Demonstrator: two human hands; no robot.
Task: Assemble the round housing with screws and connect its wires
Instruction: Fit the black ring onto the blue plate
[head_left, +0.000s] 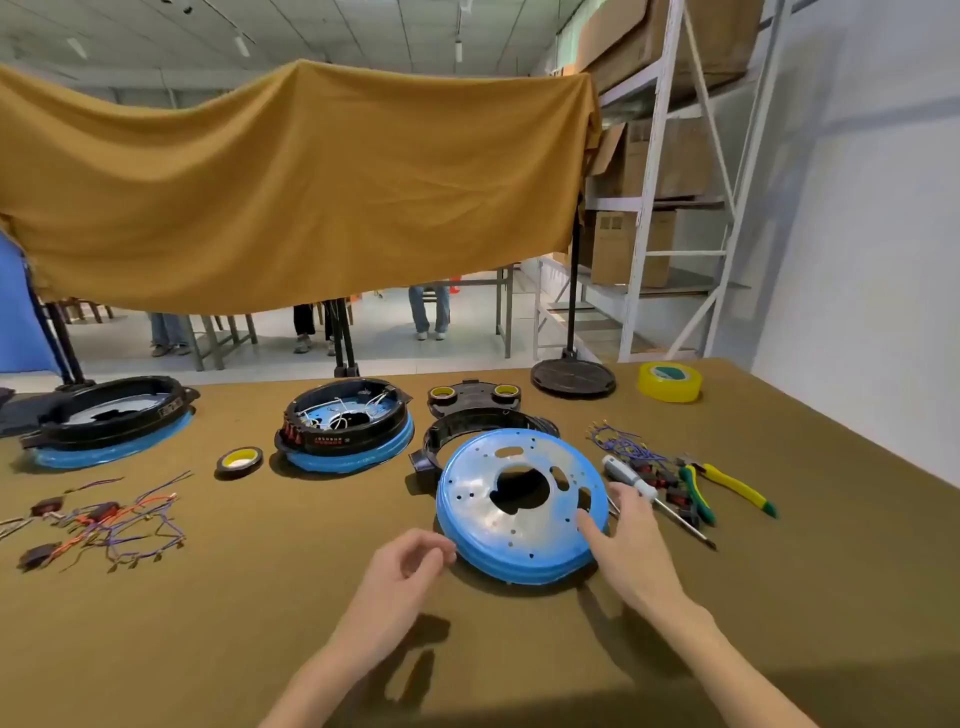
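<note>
A blue film-covered round metal plate (522, 506), pierced by a large central opening and many small holes, is seen lying on the olive-brown table (260, 623) just ahead of both hands. The right hand (631, 540) is laid against the plate's rim at about 4 o'clock, fingers extended and relaxed, nothing being gripped. The left hand (402, 564) is held at the rim's 8 o'clock edge with fingers loosely curled; whether the rim is actually pinched cannot be told.

Directly behind the plate, at its 12 o'clock, a black plastic ring housing (488, 423) is partly covered by it. At 10 o'clock a partly assembled housing (345, 431) with white wires inside is set on its own blue plate, and a small roll of black-and-yellow tape (240, 461) is placed beside it. Farther left, another black housing (111, 421) is found. At 9 o'clock a tangle of red and purple wires (104, 522) is spread out. At 3 o'clock a white-handled screwdriver (652, 491), yellow-green pliers (727, 486) and blue wire leads (623, 447) are grouped. A roll of yellow tape (670, 382) stands at 1 o'clock.
</note>
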